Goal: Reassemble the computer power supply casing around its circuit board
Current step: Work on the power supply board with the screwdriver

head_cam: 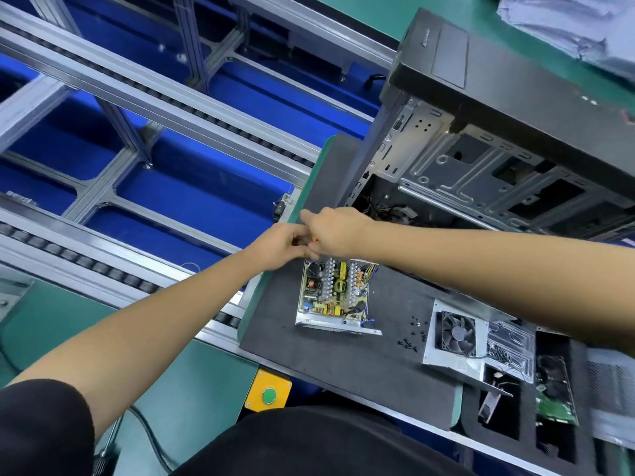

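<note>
Hands — left [285, 243], right [331, 231] — together, pinching small orange-tipped tool [314, 240] above boxy metal PSU tray [335, 295] w/ board.

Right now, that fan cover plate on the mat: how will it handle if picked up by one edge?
The fan cover plate looks like thin sheet metal, so probably stiff but sharp-edged. The mounted fan likely makes it heavier on that side. A thin wire seems to trail from it toward the tray, so it may snag.

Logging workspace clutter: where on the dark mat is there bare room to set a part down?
Bare mat lies in front of the open power supply, left of the loose screws. It is crowded rightward around the fan cover.
</note>
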A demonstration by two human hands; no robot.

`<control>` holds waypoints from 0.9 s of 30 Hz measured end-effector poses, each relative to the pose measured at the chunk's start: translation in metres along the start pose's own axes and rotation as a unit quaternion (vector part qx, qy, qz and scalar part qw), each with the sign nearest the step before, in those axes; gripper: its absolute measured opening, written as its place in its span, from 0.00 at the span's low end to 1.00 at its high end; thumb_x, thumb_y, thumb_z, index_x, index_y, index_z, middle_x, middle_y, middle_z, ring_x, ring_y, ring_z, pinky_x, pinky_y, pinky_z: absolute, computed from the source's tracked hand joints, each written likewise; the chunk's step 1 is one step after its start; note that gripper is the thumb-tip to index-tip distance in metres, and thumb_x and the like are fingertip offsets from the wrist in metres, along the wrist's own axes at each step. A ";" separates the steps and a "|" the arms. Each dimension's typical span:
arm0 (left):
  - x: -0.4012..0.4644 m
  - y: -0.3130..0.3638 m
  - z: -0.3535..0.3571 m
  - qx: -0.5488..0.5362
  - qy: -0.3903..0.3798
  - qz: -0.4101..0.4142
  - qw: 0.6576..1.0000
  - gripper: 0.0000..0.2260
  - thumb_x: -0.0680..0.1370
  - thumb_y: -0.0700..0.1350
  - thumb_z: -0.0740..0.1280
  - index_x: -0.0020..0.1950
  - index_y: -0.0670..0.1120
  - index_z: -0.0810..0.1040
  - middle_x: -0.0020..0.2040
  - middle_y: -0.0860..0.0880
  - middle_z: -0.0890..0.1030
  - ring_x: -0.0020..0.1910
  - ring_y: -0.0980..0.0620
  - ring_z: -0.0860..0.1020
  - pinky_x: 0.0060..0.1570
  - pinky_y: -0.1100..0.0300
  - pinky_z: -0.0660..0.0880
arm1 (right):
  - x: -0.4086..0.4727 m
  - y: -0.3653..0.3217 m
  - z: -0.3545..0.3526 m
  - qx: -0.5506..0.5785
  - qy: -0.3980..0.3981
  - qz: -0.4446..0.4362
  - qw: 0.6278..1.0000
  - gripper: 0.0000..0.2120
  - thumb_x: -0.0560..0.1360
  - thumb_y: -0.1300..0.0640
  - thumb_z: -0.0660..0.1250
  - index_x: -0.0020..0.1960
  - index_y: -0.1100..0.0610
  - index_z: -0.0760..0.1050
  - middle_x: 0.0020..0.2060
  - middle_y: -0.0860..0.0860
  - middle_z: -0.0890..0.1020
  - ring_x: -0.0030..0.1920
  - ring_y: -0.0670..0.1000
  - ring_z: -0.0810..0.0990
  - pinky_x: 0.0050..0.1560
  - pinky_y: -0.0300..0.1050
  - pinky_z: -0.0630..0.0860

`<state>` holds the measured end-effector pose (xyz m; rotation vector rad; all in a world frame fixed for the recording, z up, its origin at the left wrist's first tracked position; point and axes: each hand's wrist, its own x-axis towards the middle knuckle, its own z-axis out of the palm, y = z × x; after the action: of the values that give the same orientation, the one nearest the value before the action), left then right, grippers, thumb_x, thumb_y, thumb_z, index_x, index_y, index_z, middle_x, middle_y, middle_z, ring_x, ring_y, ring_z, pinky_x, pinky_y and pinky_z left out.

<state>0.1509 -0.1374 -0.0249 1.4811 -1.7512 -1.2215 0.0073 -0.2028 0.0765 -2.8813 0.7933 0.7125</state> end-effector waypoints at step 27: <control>0.002 0.003 -0.004 0.037 0.007 0.011 0.999 0.13 0.72 0.47 0.79 0.39 0.63 0.77 0.36 0.68 0.81 0.38 0.67 0.78 0.38 0.59 0.70 | -0.005 -0.006 0.007 0.037 0.007 0.051 0.998 0.16 0.78 0.50 0.65 0.60 0.58 0.68 0.42 0.55 0.76 0.43 0.61 0.81 0.37 0.49 0.67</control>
<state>0.1530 -0.1405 -0.0210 1.5053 -1.8157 -1.1447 0.0035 -0.1943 0.0721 -2.8006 0.9527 0.6596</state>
